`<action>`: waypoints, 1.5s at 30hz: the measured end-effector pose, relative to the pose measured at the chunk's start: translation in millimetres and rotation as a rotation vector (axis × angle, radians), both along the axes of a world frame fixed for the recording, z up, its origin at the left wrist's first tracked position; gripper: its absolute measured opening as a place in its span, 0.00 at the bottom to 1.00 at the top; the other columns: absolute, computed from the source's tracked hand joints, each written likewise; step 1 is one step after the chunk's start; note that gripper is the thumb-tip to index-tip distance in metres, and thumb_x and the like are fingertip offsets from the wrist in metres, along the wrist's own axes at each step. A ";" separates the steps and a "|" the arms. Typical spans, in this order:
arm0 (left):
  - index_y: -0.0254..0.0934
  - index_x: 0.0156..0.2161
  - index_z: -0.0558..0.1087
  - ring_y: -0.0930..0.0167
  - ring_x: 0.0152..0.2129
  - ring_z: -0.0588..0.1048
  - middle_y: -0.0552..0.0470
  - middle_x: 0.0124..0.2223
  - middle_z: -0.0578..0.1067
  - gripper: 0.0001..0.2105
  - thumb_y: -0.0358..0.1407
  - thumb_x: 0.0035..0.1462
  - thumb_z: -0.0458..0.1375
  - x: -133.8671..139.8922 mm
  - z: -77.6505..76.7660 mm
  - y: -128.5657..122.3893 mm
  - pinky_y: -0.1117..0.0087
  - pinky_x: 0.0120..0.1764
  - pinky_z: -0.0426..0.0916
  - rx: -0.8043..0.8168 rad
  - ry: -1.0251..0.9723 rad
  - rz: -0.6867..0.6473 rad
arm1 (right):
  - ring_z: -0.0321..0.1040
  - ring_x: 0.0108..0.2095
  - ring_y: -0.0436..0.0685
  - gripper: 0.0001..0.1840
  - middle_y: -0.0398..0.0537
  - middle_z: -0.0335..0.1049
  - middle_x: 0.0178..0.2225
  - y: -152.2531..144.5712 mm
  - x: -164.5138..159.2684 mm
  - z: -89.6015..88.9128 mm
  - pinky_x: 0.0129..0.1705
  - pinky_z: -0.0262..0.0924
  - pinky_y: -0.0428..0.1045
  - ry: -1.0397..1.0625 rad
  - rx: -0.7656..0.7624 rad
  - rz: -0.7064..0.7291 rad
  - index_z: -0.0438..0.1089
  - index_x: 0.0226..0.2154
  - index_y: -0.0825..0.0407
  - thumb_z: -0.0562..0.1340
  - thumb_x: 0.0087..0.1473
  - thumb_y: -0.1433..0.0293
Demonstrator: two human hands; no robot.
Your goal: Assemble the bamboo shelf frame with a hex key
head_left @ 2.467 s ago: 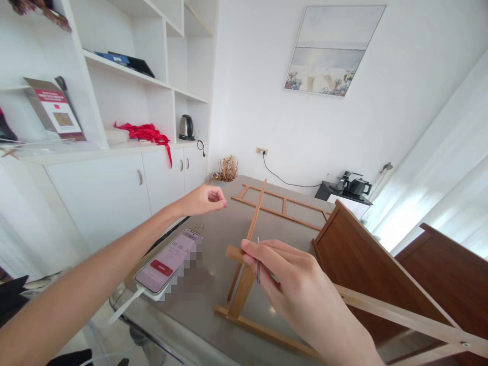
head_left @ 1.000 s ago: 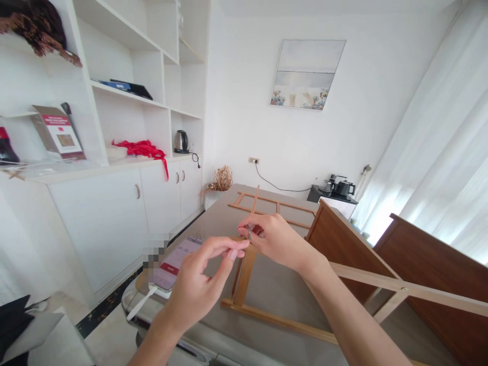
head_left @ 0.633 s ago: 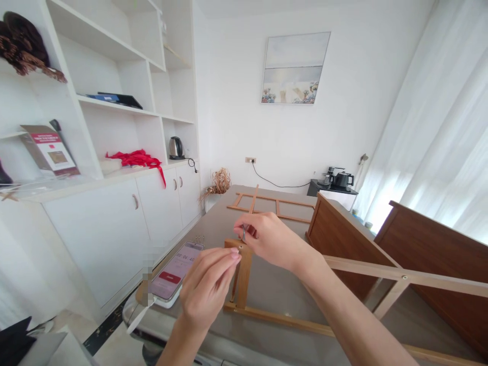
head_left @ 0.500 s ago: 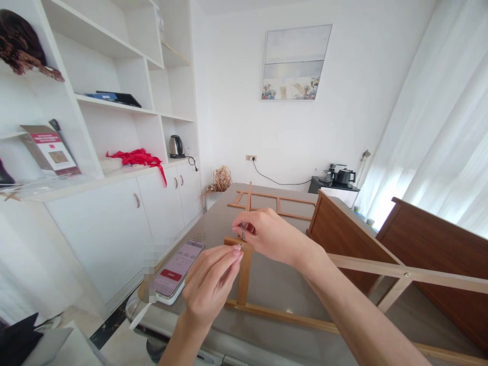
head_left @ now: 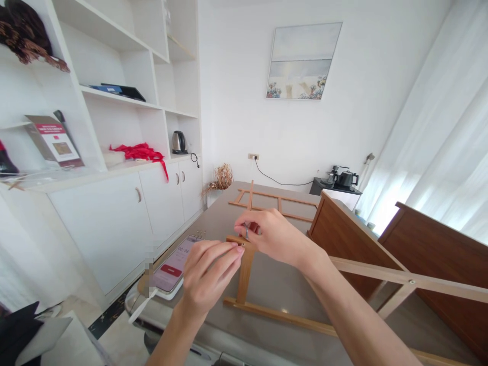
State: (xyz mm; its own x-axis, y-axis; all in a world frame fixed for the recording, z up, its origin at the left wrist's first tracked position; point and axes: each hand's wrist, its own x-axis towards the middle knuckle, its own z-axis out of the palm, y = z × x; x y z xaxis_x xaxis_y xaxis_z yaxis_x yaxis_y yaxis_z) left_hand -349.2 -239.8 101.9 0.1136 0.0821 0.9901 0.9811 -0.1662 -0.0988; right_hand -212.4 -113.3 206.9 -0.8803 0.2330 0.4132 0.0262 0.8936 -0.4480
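Note:
My left hand (head_left: 209, 272) is closed, thumb and fingertips pinched together at the corner of a wooden frame (head_left: 245, 277). Whatever lies between those fingertips is too small to make out; a small dark spot shows in the wood beside them. Just beyond, my right hand (head_left: 272, 236) curls over the same corner and pinches a slim metal piece (head_left: 246, 232), held nearly upright. Its lower end is close to the wood, and whether it touches cannot be seen. The frame's lower rail (head_left: 282, 316) lies along the table's near side.
A phone (head_left: 171, 272) showing a timer lies left of my left hand, with several small upright screws (head_left: 201, 234) behind it. Brown wooden panels (head_left: 351, 239) stand at right, joined by a pale rail (head_left: 369, 269). Another slatted frame (head_left: 280, 205) lies farther back on the table (head_left: 284, 284).
The view has shifted slightly. My left fingertips have moved a little along the frame corner, and the hand now covers part of the phone. My right hand keeps its pinch on the metal piece.

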 end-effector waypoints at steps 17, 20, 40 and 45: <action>0.39 0.46 0.77 0.67 0.35 0.82 0.50 0.40 0.86 0.16 0.20 0.56 0.69 1.3 -5.6 -1.0 0.63 0.41 0.74 -0.056 -0.030 -0.077 | 0.65 0.28 0.47 0.08 0.39 0.78 0.32 -1.7 -0.7 3.2 0.36 0.59 0.43 -0.020 -0.011 -0.044 0.78 0.36 0.48 0.62 0.65 0.71; 0.39 0.45 0.76 0.68 0.33 0.83 0.51 0.38 0.86 0.14 0.22 0.58 0.68 1.9 -3.7 -1.0 0.64 0.40 0.73 -0.054 -0.037 -0.053 | 0.66 0.28 0.47 0.08 0.39 0.77 0.32 -0.5 -1.6 2.1 0.36 0.60 0.43 -0.021 -0.013 -0.045 0.78 0.37 0.48 0.62 0.65 0.69; 0.40 0.47 0.77 0.69 0.34 0.81 0.51 0.40 0.85 0.14 0.22 0.58 0.67 -0.1 -4.9 0.6 0.64 0.42 0.71 -0.070 -0.075 -0.065 | 0.70 0.31 0.48 0.08 0.40 0.79 0.36 2.1 -3.1 -1.9 0.38 0.61 0.44 -0.014 0.011 -0.044 0.78 0.38 0.48 0.62 0.66 0.69; 0.40 0.48 0.77 0.69 0.34 0.79 0.51 0.39 0.84 0.15 0.22 0.59 0.67 1.1 -1.9 3.3 0.63 0.42 0.71 -0.052 -0.078 -0.051 | 0.70 0.31 0.48 0.09 0.40 0.79 0.35 0.9 -3.8 -1.5 0.38 0.61 0.43 -0.028 0.009 -0.046 0.78 0.37 0.48 0.61 0.67 0.70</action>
State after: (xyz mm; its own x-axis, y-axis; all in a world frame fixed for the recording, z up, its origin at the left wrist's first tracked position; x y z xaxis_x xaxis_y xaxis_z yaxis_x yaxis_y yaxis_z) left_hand -348.1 -236.6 100.0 0.0420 0.1292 0.9907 0.9756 -0.2190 -0.0128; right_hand -216.2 -112.4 205.4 -0.8799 0.2695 0.3913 0.0794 0.8954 -0.4381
